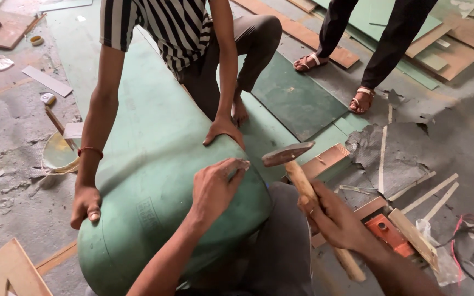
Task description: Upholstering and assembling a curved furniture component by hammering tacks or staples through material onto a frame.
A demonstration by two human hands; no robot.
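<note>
Left hand (215,189) pinches something hidden against the curved green sheet (149,181), right hand (333,219) grips a hammer (297,170), a co-worker's hands (223,130) pressing nearby.

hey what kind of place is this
Likely a carpentry site or workshop floor: the right hand holds a hammer, the left hand steadies a bent green sheet, and wood offcuts litter the floor.

Surface: bare grey concrete floor (23,164), dusty, with scattered chips.
Sheets: green laminate sheets (297,98) lying flat, one darker panel among them.
Wood: brown plywood offcuts (6,27) at the far edge; thin wooden strips (429,192) near a torn grey sheet (401,148).
Small items: tape roll (37,40); orange tool (388,233); red cable (459,241).
</note>
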